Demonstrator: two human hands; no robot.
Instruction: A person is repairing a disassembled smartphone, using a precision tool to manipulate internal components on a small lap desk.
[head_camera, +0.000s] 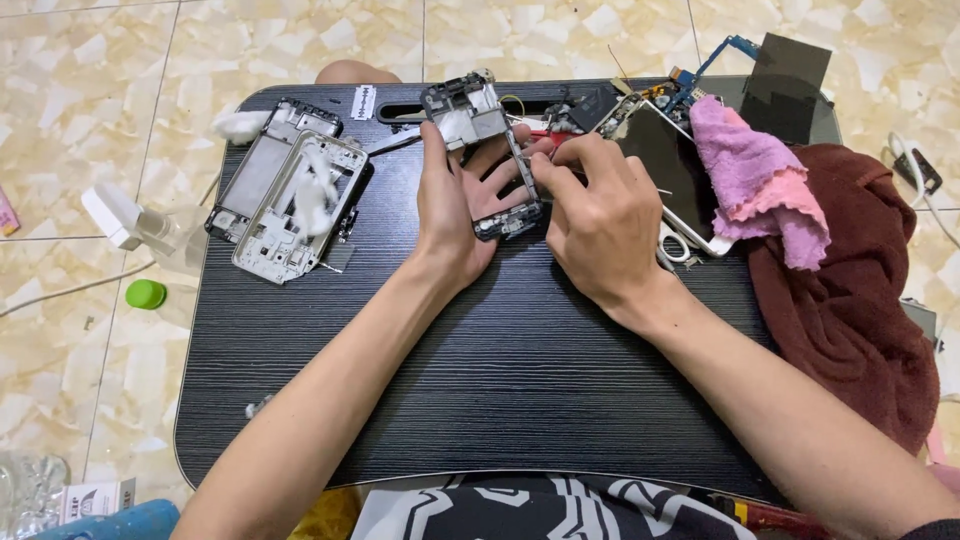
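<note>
Both hands meet over the far middle of the dark, wood-grained tabletop (480, 400). The left hand (455, 215) has its grip closed around a stripped phone frame (485, 150), a thin metal skeleton with open cut-outs, held tilted above the surface. The right hand (600, 220) pinches a red-handled tool (548, 136) against the frame's edge. To the left lie two more bare phone frames (290, 195) with cotton tufts; to the right a glossy phone screen (670, 165), a crumpled pink cloth (760, 185) and a maroon towel (850, 300).
</note>
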